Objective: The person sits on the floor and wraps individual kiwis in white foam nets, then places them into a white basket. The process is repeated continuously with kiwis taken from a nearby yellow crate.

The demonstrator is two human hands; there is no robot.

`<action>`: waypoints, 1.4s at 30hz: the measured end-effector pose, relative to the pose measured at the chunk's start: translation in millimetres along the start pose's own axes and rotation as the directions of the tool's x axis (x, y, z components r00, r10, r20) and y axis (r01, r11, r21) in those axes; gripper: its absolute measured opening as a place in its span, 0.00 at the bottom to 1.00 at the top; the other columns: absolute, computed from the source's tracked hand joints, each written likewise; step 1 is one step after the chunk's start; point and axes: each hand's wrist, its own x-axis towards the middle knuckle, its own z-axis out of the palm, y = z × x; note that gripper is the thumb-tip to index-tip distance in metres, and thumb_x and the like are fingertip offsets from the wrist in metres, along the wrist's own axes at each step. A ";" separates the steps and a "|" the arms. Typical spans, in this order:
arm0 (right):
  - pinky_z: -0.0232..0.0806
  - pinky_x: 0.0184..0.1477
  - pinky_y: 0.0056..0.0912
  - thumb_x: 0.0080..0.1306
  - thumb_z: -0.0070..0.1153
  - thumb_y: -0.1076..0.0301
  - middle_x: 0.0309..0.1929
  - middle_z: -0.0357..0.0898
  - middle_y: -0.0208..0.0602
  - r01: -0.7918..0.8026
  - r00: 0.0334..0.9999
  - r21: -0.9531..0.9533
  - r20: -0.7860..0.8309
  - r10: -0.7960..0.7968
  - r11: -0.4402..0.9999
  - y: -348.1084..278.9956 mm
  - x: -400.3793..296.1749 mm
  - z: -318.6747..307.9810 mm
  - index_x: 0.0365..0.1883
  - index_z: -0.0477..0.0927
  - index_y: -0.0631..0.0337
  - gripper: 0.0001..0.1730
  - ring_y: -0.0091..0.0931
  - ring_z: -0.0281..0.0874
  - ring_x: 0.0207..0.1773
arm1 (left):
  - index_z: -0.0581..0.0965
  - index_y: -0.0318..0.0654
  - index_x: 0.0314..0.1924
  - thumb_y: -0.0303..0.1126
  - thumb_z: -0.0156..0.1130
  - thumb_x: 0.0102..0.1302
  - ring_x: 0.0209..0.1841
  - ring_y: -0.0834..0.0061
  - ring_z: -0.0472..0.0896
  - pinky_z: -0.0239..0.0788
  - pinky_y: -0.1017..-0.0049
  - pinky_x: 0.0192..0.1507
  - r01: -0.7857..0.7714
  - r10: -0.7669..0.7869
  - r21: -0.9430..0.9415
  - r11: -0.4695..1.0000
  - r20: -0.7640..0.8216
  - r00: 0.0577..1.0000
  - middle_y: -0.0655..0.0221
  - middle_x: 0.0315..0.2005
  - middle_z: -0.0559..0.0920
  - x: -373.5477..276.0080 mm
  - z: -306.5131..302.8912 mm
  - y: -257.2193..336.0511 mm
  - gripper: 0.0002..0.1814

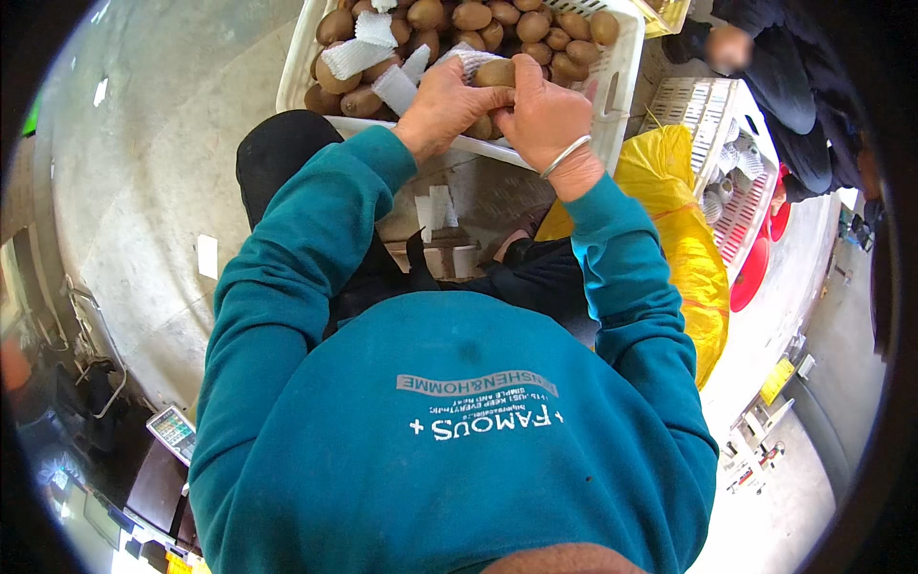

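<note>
Over the near edge of a white plastic crate (627,72) full of kiwifruit, my two hands meet at one brown kiwifruit (495,73). My left hand (448,100) has its fingers around a white foam net sleeve (466,59) at the fruit's left end. My right hand (541,107), with a silver bangle at the wrist, grips the fruit's right end between thumb and fingers. How far the sleeve covers the fruit cannot be told. Several flattened white foam sleeves (351,57) lie on the loose kiwifruit (531,27) to the left of my hands.
On the right stand a yellow woven sack (663,165) and a second white crate (692,93) holding foam-wrapped fruit (739,161). Another person in dark clothes is beyond it. Red round objects (751,276) are beside that crate. Small white pieces (208,256) lie on the floor.
</note>
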 end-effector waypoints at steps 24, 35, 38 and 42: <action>0.70 0.50 0.32 0.67 0.46 0.67 0.43 0.76 0.36 -0.150 0.937 0.655 0.334 0.105 -0.741 29.6 -10.6 10.4 0.45 0.73 0.62 0.12 0.29 0.76 0.45 | 0.72 0.35 0.51 0.35 0.61 0.61 0.46 0.71 0.78 0.71 0.71 0.50 0.067 0.012 -0.408 0.911 0.189 0.982 0.64 0.45 0.78 -32.9 26.5 31.8 0.20; 0.67 0.29 0.37 0.62 0.54 0.68 0.27 0.72 0.42 0.080 0.809 0.448 -0.552 0.205 0.891 24.4 -6.2 -13.4 0.33 0.71 0.60 0.07 0.42 0.72 0.29 | 0.71 0.31 0.48 0.28 0.68 0.53 0.41 0.77 0.78 0.70 0.78 0.47 -0.200 0.180 -0.192 0.961 -0.116 0.977 0.65 0.39 0.79 -37.6 42.2 29.3 0.23; 0.68 0.28 0.37 0.60 0.54 0.70 0.28 0.71 0.39 0.145 0.817 0.301 -0.573 0.058 0.942 22.2 -8.0 -15.0 0.32 0.71 0.58 0.05 0.41 0.72 0.29 | 0.70 0.30 0.48 0.27 0.69 0.53 0.40 0.78 0.78 0.71 0.78 0.43 -0.287 0.259 -0.113 0.951 -0.207 0.943 0.65 0.39 0.79 -38.3 47.1 28.8 0.24; 0.69 0.28 0.32 0.56 0.53 0.72 0.28 0.71 0.36 0.261 0.815 0.237 -0.574 -0.082 0.936 16.2 -11.0 -9.8 0.32 0.72 0.56 0.06 0.36 0.74 0.29 | 0.70 0.30 0.47 0.24 0.67 0.53 0.38 0.78 0.78 0.73 0.78 0.39 -0.344 0.340 0.045 0.938 -0.313 0.887 0.63 0.40 0.79 -33.2 50.5 19.8 0.22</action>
